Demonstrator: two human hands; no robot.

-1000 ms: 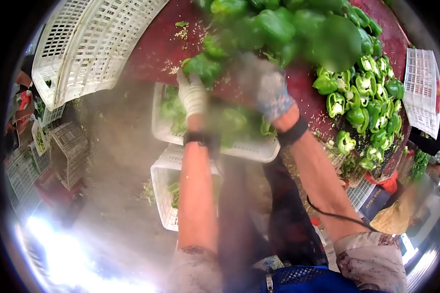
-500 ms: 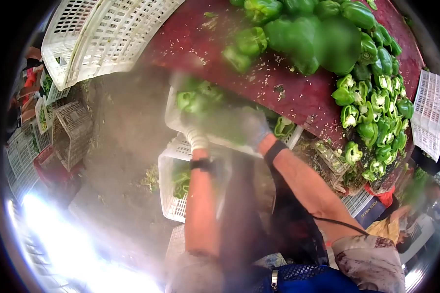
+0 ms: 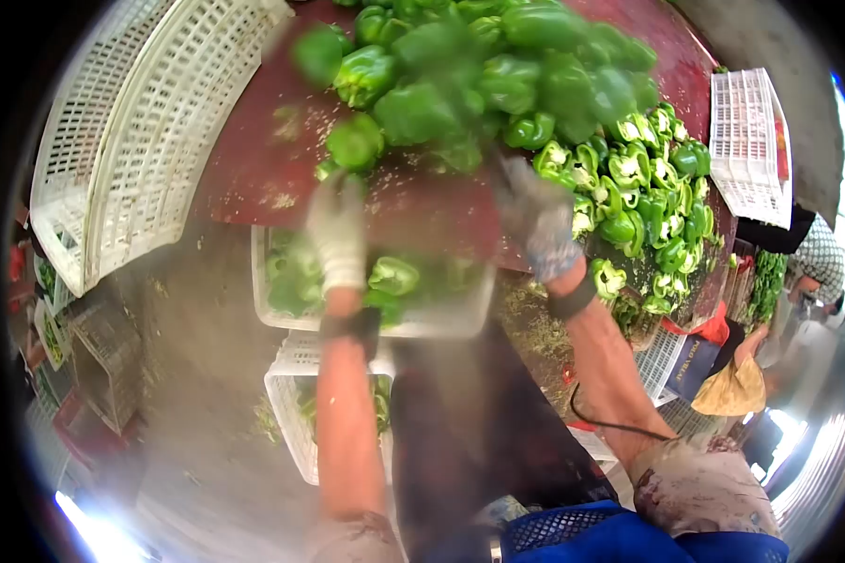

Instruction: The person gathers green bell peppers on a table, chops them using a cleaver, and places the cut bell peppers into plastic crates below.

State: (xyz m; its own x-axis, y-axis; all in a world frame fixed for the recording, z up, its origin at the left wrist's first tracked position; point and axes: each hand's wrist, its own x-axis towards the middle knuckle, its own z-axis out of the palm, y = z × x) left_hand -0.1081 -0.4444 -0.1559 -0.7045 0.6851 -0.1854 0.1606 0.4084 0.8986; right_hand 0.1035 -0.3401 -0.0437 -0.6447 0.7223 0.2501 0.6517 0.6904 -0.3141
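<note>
My left hand [image 3: 336, 230], in a pale glove, is over the near edge of the dark red table [image 3: 253, 159], just below a whole green pepper [image 3: 355, 143]; blur hides its fingertips. My right hand [image 3: 538, 218], in a patterned grey glove, is at the table edge beneath the pepper pile [image 3: 512, 84], its fingers smeared by motion. Cut green peppers [image 3: 629, 167] lie right of that hand, pale insides showing. Below both hands, a white crate [image 3: 265, 310] holds green pepper pieces [image 3: 393, 275].
Tall white crates [image 3: 160, 141] stand at the left of the table. A lower white crate [image 3: 291, 441] sits on the floor near my legs. Another white crate [image 3: 749, 150] is at the right edge. A person in a checkered sleeve [image 3: 820, 258] is at far right.
Both hands dipped over the white crate half a second ago and are now back up at the table edge. The view has shifted, and whole peppers lie nearer my left hand.
</note>
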